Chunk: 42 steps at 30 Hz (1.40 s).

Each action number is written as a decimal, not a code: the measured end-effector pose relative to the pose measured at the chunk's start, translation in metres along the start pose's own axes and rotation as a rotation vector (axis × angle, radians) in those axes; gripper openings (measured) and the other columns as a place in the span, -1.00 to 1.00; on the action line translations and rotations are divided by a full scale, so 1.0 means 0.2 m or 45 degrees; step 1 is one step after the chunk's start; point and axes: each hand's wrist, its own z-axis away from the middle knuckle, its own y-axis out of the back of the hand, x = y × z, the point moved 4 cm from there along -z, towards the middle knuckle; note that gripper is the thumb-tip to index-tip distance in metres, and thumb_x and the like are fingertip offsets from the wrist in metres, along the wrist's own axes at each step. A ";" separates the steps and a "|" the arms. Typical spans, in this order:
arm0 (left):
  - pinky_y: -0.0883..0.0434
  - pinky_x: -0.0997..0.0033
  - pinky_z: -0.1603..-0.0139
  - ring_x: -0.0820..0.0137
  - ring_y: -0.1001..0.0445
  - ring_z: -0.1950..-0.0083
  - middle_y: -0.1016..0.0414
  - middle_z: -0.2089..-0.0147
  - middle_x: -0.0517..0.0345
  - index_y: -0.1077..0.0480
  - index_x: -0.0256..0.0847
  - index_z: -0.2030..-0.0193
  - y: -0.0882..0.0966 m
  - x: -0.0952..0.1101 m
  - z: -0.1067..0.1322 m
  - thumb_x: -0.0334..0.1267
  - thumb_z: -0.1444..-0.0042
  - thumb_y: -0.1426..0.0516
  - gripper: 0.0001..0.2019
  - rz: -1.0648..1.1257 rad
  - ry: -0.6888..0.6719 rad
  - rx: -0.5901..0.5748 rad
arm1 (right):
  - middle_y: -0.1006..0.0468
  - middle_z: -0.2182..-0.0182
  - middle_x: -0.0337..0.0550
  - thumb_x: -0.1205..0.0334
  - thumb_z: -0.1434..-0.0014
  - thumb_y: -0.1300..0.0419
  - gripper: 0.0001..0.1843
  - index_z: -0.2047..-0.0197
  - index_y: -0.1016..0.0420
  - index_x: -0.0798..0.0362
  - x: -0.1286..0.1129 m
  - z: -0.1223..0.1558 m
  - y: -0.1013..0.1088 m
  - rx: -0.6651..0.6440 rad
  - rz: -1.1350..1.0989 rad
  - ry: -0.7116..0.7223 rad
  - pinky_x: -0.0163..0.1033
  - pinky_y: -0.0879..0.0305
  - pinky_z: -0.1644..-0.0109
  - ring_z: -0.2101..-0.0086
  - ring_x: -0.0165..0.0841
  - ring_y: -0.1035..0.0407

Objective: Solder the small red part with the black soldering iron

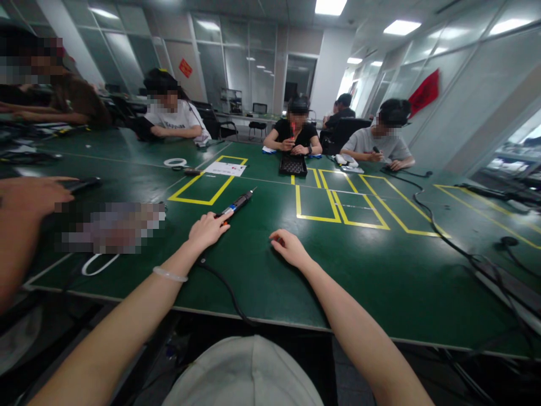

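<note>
Black-and-blue corded electric screwdriver (237, 203) lies unlifted on the green table (338, 265), left hand (208, 230) laid over it, fingers released; right hand (287, 246) loosely curled, empty.

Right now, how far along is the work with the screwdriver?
Barely started, it seems. Done: nothing I can see. In hand: the left hand rests on the screwdriver, which lies flat on the table; grip unclear. The right hand rests beside it, holding nothing visible. Left: picking the tool up and using it.
</note>
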 end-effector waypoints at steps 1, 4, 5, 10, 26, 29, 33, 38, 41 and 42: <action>-0.36 0.11 0.01 0.05 -0.37 -0.07 -0.31 -0.14 -0.11 -0.04 0.29 -0.41 0.00 -0.05 -0.01 0.12 -0.29 0.12 -0.45 0.004 0.041 0.009 | -0.49 0.29 -0.20 0.30 -0.24 -0.13 -0.85 0.12 -0.47 0.05 0.00 0.00 0.00 -0.001 0.005 0.000 -0.28 -0.26 0.20 0.36 -0.41 -0.33; -0.36 0.09 0.02 0.03 -0.37 -0.06 -0.32 -0.12 -0.14 -0.06 0.25 -0.41 0.00 -0.18 -0.04 0.12 -0.28 0.12 -0.44 0.007 0.153 0.026 | -0.49 0.29 -0.20 0.30 -0.24 -0.13 -0.86 0.14 -0.48 0.04 0.01 0.00 -0.01 -0.004 0.020 -0.001 -0.28 -0.26 0.20 0.37 -0.41 -0.32; -0.36 0.09 0.02 0.02 -0.38 -0.07 -0.32 -0.12 -0.15 -0.06 0.24 -0.41 -0.01 -0.22 -0.05 0.12 -0.28 0.11 -0.44 0.007 0.184 0.027 | -0.49 0.29 -0.20 0.29 -0.24 -0.13 -0.86 0.14 -0.48 0.04 0.01 0.00 -0.01 -0.007 0.023 -0.002 -0.28 -0.26 0.20 0.36 -0.41 -0.32; -0.35 0.06 0.01 -0.02 -0.37 -0.09 -0.30 -0.18 -0.17 -0.09 0.23 -0.40 -0.01 -0.28 -0.04 0.10 -0.29 0.10 -0.46 -0.005 0.259 0.069 | -0.48 0.29 -0.20 0.29 -0.25 -0.14 -0.87 0.15 -0.49 0.04 0.01 0.00 -0.01 -0.027 0.023 -0.003 -0.29 -0.26 0.20 0.36 -0.41 -0.33; -0.37 0.19 0.01 0.11 -0.39 -0.05 -0.39 -0.10 -0.13 -0.44 -0.21 0.02 0.08 -0.22 0.01 -0.06 -0.28 0.05 -0.64 0.040 0.231 0.331 | -0.46 0.32 -0.21 0.31 -0.23 -0.15 -0.89 0.18 -0.50 0.04 0.00 0.00 -0.01 -0.038 0.034 -0.002 -0.29 -0.25 0.21 0.37 -0.41 -0.32; -0.35 0.21 0.00 0.13 -0.42 -0.04 -0.46 -0.05 -0.10 -0.42 -0.21 -0.04 0.10 -0.20 0.02 -0.06 -0.29 0.08 -0.61 0.156 0.205 0.436 | -0.47 0.31 -0.20 0.31 -0.23 -0.15 -0.88 0.19 -0.50 0.04 0.00 0.00 0.00 -0.037 0.024 -0.004 -0.28 -0.26 0.20 0.36 -0.41 -0.33; -0.37 0.30 0.04 0.26 -0.50 0.11 -0.56 0.13 0.05 -0.41 -0.18 -0.09 0.06 -0.05 0.01 0.00 -0.28 0.07 -0.57 0.607 -0.073 0.308 | -0.52 0.30 -0.20 0.28 -0.23 -0.15 -0.88 0.19 -0.51 0.04 0.00 0.00 0.00 -0.015 -0.056 -0.014 -0.27 -0.26 0.19 0.35 -0.40 -0.35; -0.33 0.42 0.34 0.45 -0.35 0.41 -0.42 0.37 0.18 -0.26 -0.29 -0.28 0.03 0.33 0.05 0.01 -0.27 0.06 -0.44 1.246 -0.370 -0.103 | -0.54 0.36 -0.21 0.19 -0.22 -0.14 -0.82 0.16 -0.48 0.07 0.05 -0.01 -0.01 -0.009 -0.396 -0.159 -0.29 -0.31 0.28 0.43 -0.43 -0.36; -0.21 0.49 0.44 0.51 -0.22 0.48 -0.25 0.48 0.31 -0.09 -0.28 -0.39 0.02 0.54 0.11 -0.01 -0.28 0.02 -0.39 1.521 -0.507 -0.377 | -0.54 0.42 -0.21 0.08 -0.24 -0.13 -0.76 0.18 -0.45 0.09 0.07 -0.02 -0.02 0.004 -0.638 -0.218 -0.31 -0.31 0.33 0.48 -0.46 -0.36; -0.18 0.50 0.45 0.52 -0.19 0.49 -0.22 0.49 0.34 -0.06 -0.28 -0.40 0.02 0.59 0.13 -0.01 -0.28 0.00 -0.37 1.577 -0.550 -0.449 | -0.54 0.44 -0.21 0.02 -0.25 -0.12 -0.71 0.21 -0.44 0.09 0.07 -0.03 -0.03 0.002 -0.718 -0.240 -0.32 -0.30 0.36 0.50 -0.46 -0.36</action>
